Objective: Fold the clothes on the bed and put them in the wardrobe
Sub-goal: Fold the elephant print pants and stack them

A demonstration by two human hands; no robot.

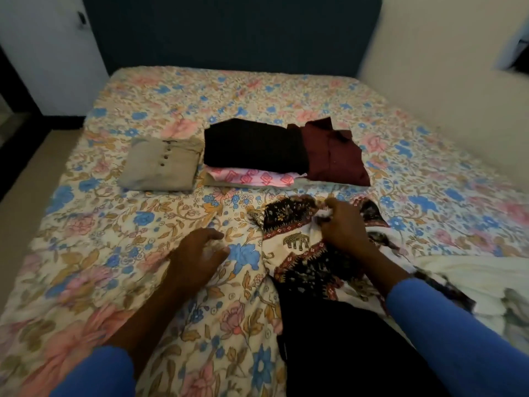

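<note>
Right hand (343, 222) pinches the elephant-print cloth (297, 242) at lower centre; left hand (197, 253), fingers relaxed, just left of it on the bed (114, 239)

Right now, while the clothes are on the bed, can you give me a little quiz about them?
1. True or false: the black folded garment lies on top of the pink patterned garment.
2. Which of the person's grips pinches the elephant-print cloth? A left; B right; C neither.
3. Fill in: the beige buttoned shirt lies to the ___ of the black folded garment.
Key: 1 true; 2 B, the right grip; 3 left.
</note>
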